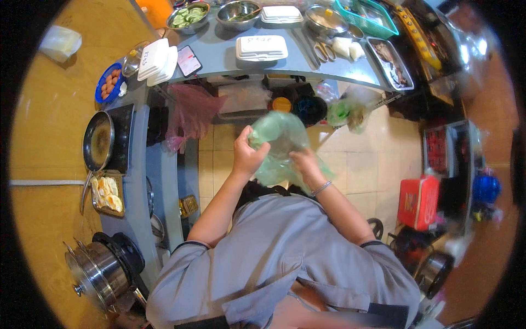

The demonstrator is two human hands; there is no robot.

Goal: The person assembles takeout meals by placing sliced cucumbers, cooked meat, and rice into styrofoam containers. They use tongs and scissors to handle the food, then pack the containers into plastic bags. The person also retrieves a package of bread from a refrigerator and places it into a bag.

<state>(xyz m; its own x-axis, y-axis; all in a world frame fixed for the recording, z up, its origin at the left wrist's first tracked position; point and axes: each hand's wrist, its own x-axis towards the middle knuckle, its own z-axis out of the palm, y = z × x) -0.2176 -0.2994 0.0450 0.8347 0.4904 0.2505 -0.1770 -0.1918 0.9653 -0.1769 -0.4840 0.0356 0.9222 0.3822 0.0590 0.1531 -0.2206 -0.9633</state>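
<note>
Between my two hands, in front of my body, hangs a thin green plastic bag point(278, 143), spread and puffed out. My left hand point(249, 152) grips its left edge, thumb against the plastic. On the other side my right hand point(306, 164) has its fingers closed on the bag, slightly blurred; a bracelet circles that wrist. Beyond the bag, a closed white foam box point(262, 48) with handwriting on its lid lies on the grey counter point(219, 60). More white foam boxes point(158, 61) sit at the left corner beside a phone point(189, 60).
Bowls, including sliced cucumber point(188, 16), line the far counter with scissors point(324, 52) and a metal tray point(390, 63). Leftward are eggs point(109, 83), a frying pan point(99, 141), fried eggs point(107, 193) and a steel pot point(96, 274). A red box point(418, 203) stands right.
</note>
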